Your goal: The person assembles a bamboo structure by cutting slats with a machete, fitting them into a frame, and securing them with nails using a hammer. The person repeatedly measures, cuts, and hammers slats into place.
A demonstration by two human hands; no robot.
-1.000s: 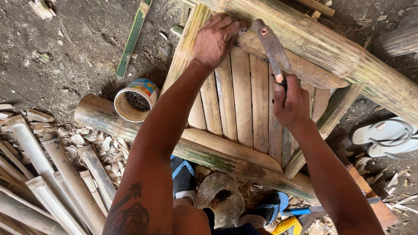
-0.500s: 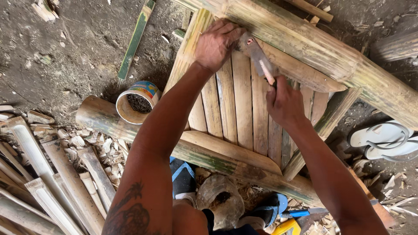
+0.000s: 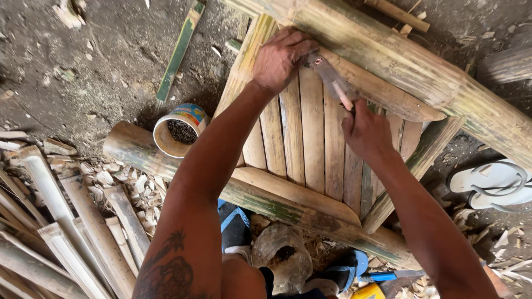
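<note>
My left hand [image 3: 282, 58] rests, fingers curled, on the top ends of the bamboo slats [image 3: 302, 138], just under a thick bamboo pole [image 3: 399, 61]. Whatever its fingertips pinch is hidden. My right hand [image 3: 366, 130] grips the wooden handle of a short metal blade [image 3: 327, 75]. The blade's head lies against the slat tops, right beside my left fingers. The slats sit side by side in a frame, and their lower ends rest on another bamboo pole [image 3: 277, 202].
An open tin can [image 3: 180, 130] holding small nails stands left of the frame. Split bamboo pieces [image 3: 55, 221] and chips pile up at lower left. A green strip [image 3: 180, 50] lies on the dirt. White sandals [image 3: 493, 182] lie at the right.
The blade was raised above the slats a second ago; my right hand has swung it down and left until it meets the slat tops by my left hand, which stayed put.
</note>
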